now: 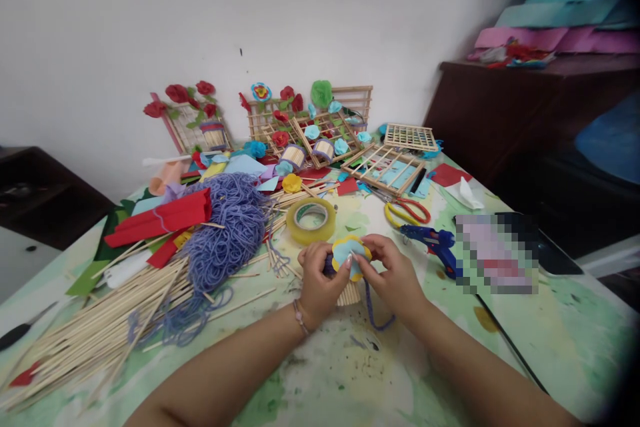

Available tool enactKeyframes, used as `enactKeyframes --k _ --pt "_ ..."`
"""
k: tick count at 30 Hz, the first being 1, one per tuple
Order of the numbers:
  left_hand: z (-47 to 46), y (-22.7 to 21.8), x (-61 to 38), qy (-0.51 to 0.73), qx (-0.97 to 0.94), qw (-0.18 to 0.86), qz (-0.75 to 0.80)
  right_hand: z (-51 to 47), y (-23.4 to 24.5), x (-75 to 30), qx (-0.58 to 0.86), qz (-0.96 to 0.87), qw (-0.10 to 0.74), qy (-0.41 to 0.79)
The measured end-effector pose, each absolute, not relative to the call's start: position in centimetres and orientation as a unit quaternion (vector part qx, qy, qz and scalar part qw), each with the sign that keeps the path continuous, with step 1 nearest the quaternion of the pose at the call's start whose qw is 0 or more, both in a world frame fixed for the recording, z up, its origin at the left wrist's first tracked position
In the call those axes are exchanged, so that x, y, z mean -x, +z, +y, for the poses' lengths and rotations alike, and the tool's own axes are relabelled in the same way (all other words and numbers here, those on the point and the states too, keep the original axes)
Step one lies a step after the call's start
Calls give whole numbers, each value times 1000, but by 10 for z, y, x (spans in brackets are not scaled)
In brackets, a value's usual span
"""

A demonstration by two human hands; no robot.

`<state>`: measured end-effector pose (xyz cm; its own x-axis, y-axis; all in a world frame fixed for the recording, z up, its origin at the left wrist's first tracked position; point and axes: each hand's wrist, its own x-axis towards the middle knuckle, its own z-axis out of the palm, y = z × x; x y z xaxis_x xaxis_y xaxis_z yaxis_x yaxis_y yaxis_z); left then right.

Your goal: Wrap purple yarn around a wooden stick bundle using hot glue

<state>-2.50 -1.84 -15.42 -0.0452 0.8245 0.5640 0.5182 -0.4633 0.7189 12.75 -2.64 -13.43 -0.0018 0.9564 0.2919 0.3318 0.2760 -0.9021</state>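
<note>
Head: left hand, right hand pinch flower (yellow, blue).

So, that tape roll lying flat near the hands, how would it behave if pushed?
Lying flat on the table, the tape roll would probably slide, not roll. It looks like a stiff ring, likely light for its size.

Tabletop bare nearest, probably rightward; yarn pile, tape roll, glue gun block beyond.

tape roll, glue gun, purple yarn
</note>
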Motion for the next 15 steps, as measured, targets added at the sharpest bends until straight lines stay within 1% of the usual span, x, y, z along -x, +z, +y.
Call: enactKeyframes --k 4,15 --pt "-18 -156 25 533 -663 155 503 -27 -134 -127 503 -650 490 291" --pt "-18 -155 24 541 -662 149 496 -23 -141 -125 479 -592 528 376"
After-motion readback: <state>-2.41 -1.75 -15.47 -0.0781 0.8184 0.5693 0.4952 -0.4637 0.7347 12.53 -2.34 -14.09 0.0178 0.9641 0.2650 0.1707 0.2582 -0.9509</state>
